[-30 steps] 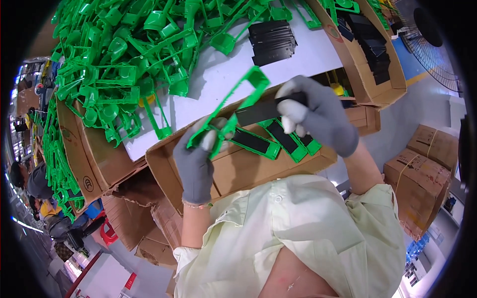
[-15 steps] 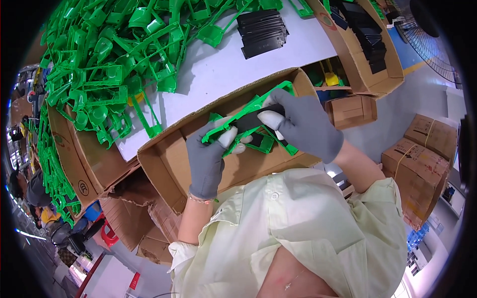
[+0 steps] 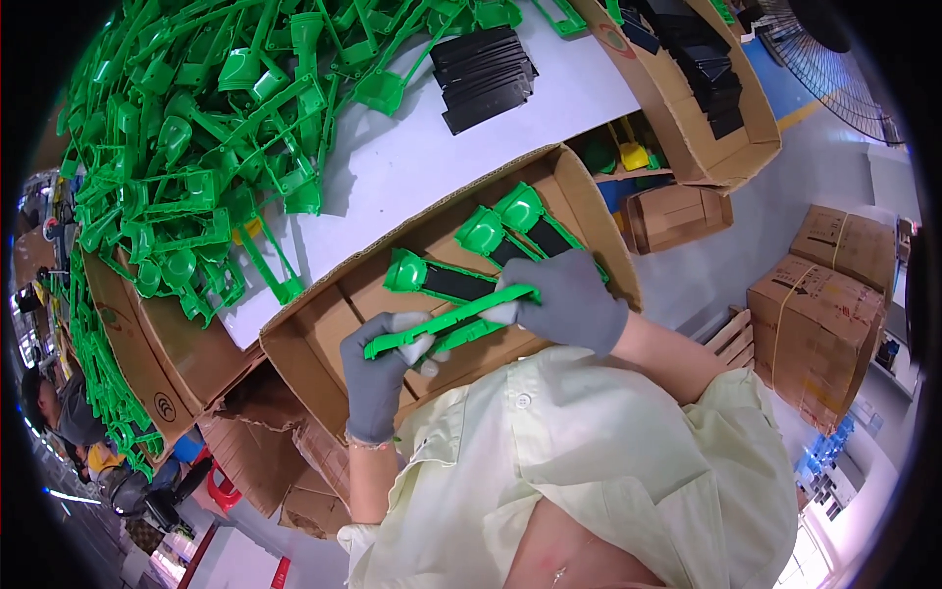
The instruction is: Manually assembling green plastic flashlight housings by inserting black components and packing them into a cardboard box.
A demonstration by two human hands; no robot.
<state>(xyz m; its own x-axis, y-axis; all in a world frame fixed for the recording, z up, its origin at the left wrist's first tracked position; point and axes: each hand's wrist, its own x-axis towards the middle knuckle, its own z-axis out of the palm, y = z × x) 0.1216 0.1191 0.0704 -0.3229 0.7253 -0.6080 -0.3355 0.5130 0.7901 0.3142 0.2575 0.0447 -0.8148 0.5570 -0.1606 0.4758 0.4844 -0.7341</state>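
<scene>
Over an open cardboard box (image 3: 304, 355), I hold a long green plastic frame (image 3: 451, 320) crosswise between my gloved hands. My left hand (image 3: 375, 378), in a grey glove with white fingertips, is closed on its left end. At its other end, my right hand (image 3: 574, 302) grips it with thumb and fingers. The frame is tilted edge-on, so its inside face is hidden. Three green frames with black strips in them lie in the box beyond my hands, among them one at the left (image 3: 437, 278).
A large heap of green plastic frames (image 3: 196, 128) covers the left of the white table (image 3: 412, 187). Black strips (image 3: 483, 79) lie stacked beside it. A carton of black strips (image 3: 702, 74) stands at the far right. Taped cartons (image 3: 814, 324) and a fan (image 3: 834, 83) are to the right.
Both hands have come lower and nearer to my body with the frame, which has turned edge-on. The black strip seen at my right fingers is now out of sight. More of the frames in the box shows.
</scene>
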